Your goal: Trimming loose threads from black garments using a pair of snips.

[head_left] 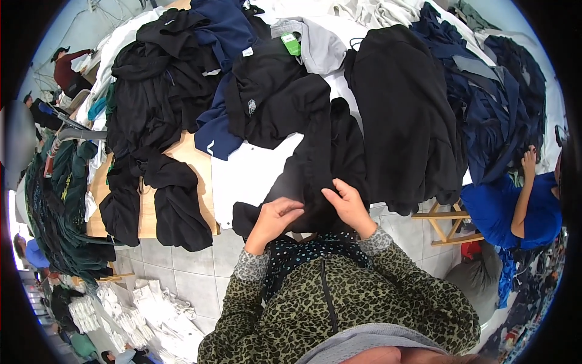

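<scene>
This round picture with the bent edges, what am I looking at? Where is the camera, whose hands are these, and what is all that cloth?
There is no machine here. The picture comes from a wide fisheye camera worn on a person's head, looking down, which is why straight edges curve near the rim. The leopard-print sleeves at the bottom are the wearer's own arms.

The left hand and right hand both rest on a black garment at the near edge of a wooden table, their fingers gathering its fabric. The table is heaped with more clothing: black pieces, navy garments, a grey top with a green tag, and something white lying flat.

On the right, another person in a blue top reaches into the navy pile. Stacks of folded white cloth sit on the tiled floor.
</scene>
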The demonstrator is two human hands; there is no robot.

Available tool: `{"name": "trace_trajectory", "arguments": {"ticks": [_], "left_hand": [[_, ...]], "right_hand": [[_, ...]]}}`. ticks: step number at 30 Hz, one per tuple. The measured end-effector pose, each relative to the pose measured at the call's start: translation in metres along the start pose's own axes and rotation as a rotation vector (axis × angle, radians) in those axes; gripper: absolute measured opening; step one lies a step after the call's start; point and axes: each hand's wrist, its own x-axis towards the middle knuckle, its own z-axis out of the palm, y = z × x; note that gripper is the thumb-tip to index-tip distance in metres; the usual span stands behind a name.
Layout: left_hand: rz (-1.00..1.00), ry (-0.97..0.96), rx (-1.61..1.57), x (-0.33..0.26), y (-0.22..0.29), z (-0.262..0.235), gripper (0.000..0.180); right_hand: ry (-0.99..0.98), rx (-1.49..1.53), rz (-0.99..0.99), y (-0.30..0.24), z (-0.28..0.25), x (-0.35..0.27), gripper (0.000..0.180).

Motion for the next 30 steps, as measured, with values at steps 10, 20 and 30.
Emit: {"name": "trace_trajectory", "arguments": {"ticks": [10, 20, 30], "left_hand": [[0.543, -0.455, -0.190, 0.037, 0.068, -0.006, 0.020], [0.019, -0.766, -0.269, 0.029, 0.057, 0.007, 0.037], [0.153, -0.684, -0.526, 0.026, 0.065, -0.016, 0.023]], "right_hand": [[-0.796, -0.287, -0.351, -0.131, -0.027, -0.013, 0.023], [-0.837, -0.099, 0.075, -0.130, -0.074, -0.003, 0.018], [-1.058, -0.415, -0.229, -0.186, -0.061, 0.033, 0.028]]}}
